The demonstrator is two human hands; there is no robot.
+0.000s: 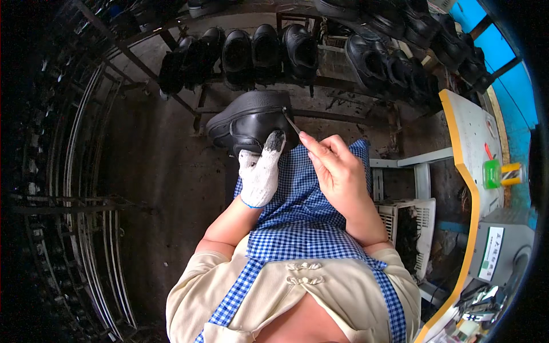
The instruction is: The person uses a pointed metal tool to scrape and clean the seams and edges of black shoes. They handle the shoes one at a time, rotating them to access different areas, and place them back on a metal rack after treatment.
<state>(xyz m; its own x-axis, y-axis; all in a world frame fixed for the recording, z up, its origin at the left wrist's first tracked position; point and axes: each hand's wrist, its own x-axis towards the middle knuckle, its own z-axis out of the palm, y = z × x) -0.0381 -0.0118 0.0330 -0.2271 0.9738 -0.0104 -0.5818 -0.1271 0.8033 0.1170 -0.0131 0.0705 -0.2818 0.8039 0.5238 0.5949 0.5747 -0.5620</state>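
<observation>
A black leather shoe (254,108) is tipped on its side in front of me, its thick dark sole facing away. My left hand (260,177), in a white knitted glove with a blackened thumb tip, is closed on the near part of the shoe. Bare and closed, my right hand (338,168) pinches a thin, dark metal tool (291,122); its exact kind is too small to make out. The tool's tip meets the shoe near the seam between upper and sole, at the right end. Beneath both hands lies a blue checked apron (303,194).
Racks beyond the shoe carry several black shoes (266,51). A white worktable (469,126) with a yellow edge stands at right, bearing a green container (491,174), a yellow-and-black roll (513,174) and a grey machine (503,228). A pale plastic crate (426,228) sits below it. Metal racks (86,217) line the left.
</observation>
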